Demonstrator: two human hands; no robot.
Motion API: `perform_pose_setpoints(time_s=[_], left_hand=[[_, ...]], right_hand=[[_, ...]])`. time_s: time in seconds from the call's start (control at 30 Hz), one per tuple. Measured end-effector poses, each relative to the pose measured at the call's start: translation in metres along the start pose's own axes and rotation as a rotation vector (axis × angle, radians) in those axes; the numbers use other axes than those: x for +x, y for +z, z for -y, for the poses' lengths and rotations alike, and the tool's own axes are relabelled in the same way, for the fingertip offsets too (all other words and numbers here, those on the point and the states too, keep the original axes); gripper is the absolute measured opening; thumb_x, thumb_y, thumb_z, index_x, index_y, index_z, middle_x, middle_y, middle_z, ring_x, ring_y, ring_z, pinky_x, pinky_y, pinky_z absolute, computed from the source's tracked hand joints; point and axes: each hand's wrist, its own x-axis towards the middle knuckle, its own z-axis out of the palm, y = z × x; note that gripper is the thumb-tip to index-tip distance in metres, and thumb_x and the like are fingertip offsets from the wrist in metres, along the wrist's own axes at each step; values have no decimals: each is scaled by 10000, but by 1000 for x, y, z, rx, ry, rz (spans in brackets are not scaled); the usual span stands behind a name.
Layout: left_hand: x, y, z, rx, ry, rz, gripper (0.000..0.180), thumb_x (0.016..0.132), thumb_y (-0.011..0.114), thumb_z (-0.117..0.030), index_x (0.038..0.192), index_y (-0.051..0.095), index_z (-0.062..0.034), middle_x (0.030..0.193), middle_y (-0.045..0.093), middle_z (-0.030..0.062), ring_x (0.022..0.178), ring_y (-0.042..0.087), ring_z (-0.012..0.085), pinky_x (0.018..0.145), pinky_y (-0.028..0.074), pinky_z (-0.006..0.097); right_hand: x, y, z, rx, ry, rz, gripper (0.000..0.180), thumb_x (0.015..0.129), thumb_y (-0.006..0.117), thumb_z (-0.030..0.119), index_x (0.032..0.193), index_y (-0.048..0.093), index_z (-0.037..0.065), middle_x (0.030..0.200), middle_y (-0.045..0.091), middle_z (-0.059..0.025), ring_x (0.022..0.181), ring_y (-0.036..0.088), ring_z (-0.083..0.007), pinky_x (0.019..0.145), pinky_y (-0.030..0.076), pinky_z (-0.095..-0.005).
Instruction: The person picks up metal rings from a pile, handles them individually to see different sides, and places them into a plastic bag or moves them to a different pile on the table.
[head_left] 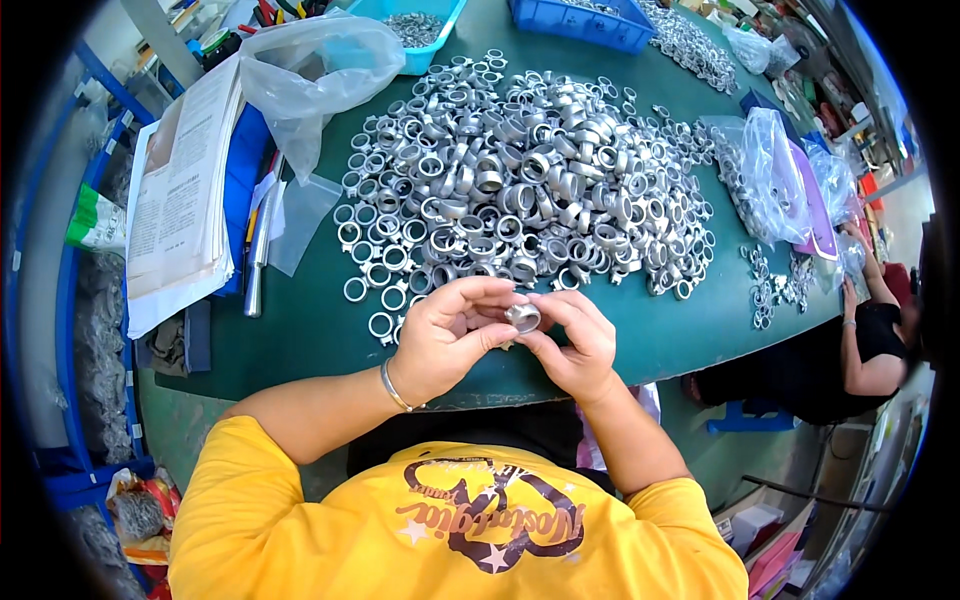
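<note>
At the centre of the frame, just below the middle, the left hand (440, 338) and the right hand (578, 348) are both clamped by thumb and fingers on 1 silver metal ring (523, 318). A large heap of similar rings (530, 190) covers the green bench (290, 345) just above them. 2 bins, a turquoise bin (440, 48) and a blue bin (590, 28), stand at the top.
</note>
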Motion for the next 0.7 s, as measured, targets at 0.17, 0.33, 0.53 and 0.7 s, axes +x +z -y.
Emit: perform_pose_setpoints(time_s=[0.17, 0.33, 0.53, 0.7], left_hand=[[-4, 1, 4, 97, 91, 3, 403, 786, 618, 87, 1155, 481, 4, 1049, 607, 145, 957, 610, 195, 847, 505, 303], [-4, 2, 3, 136, 109, -3, 387, 775, 629, 91, 1127, 492, 5, 1028, 614, 143, 950, 613, 195, 845, 504, 302], [-4, 0, 7, 215, 153, -7, 367, 768, 649, 68, 1108, 519, 20, 1032, 619, 129, 934, 620, 171, 801, 514, 270], [-1, 1, 6, 218, 168, -14, 371, 753, 668, 65, 1093, 529, 19, 1016, 620, 118, 895, 622, 154, 751, 514, 246]], right_hand=[[-3, 0, -4, -15, -29, -3, 318, 645, 741, -11, 943, 631, -17, 818, 614, -104, 645, 582, -179, 556, 480, -250], [-2, 0, -5, -47, -58, -6, 327, 620, 748, -2, 927, 636, -10, 747, 607, -94, 612, 572, -199, 539, 462, -276], [1, 0, -3, -69, -77, -1, 327, 616, 744, 5, 925, 637, -9, 704, 595, -87, 598, 564, -206, 541, 452, -287], [4, -2, -4, -88, -98, 33, 326, 622, 741, 16, 929, 635, -7, 704, 595, -87, 593, 560, -210, 535, 452, -289]])
